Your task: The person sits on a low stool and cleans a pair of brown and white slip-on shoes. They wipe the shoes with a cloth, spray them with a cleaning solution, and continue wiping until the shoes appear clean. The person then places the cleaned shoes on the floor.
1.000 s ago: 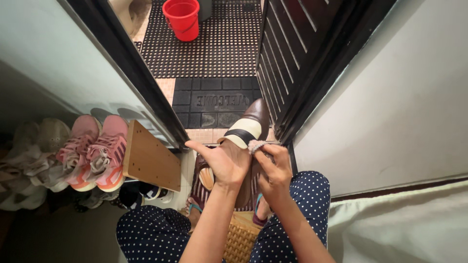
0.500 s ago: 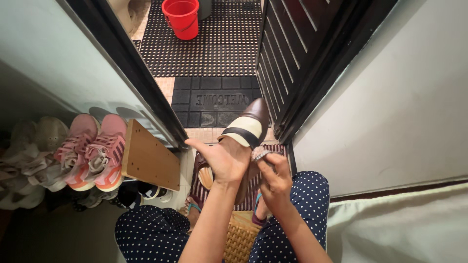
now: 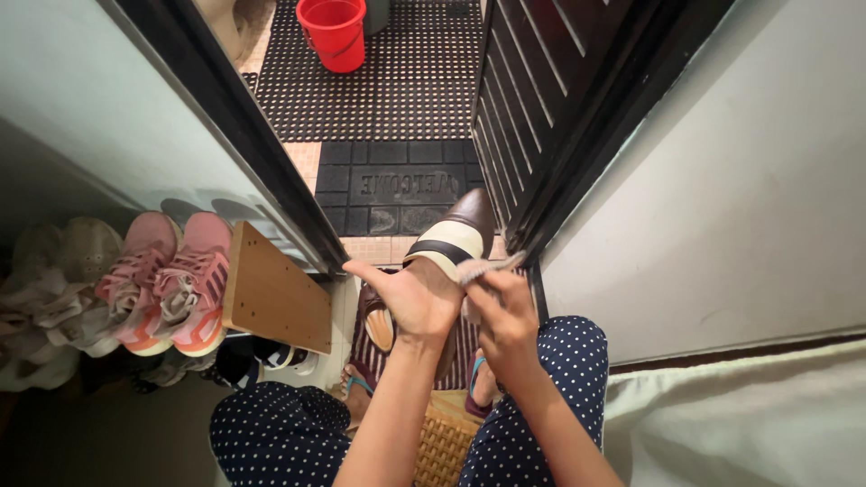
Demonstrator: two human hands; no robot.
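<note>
Left hand [image 3: 417, 302] holds brown shoe [image 3: 460, 230]; right hand [image 3: 505, 320] presses cloth [image 3: 487, 269] against it

The person sat in the doorway, knees in dark polka-dot cloth. The left hand [image 3: 413, 302] gripped a brown shoe [image 3: 451, 243] with a cream band and a dark strap, its toe pointing away from them. The right hand [image 3: 505, 320] pressed a small grey cloth [image 3: 487, 268] against the shoe's right side. Below the hands lay a striped mat [image 3: 465, 347] and a woven basket [image 3: 446, 442]. To the left, pink sneakers [image 3: 171, 280] sat on a wooden rack [image 3: 275, 293]. Farther out stood a red bucket [image 3: 334, 32] on a black rubber mat [image 3: 397, 90].
</note>
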